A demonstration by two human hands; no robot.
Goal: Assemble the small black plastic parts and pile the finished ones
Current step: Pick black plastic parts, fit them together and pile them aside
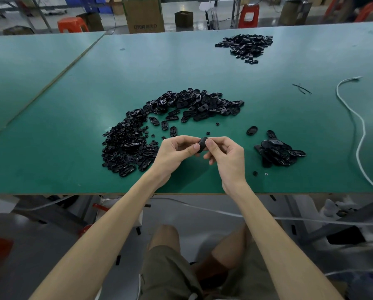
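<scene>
Near the front edge of the green tabletop [62, 148], left hand [172, 153] and right hand [226, 156] both pinch one black part [202, 144] above it, loose parts [159, 126] behind, cardboard boxes [143, 15] and red stools [71, 24] past the far edge.

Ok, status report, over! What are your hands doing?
Left hand and right hand both pinching one black part. Small pile of parts close at right. Nothing in the way.

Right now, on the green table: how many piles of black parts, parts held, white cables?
piles: 3 (centre pile, far pile, right pile)
held part: 1
white cable: 1
Total: 5
</scene>
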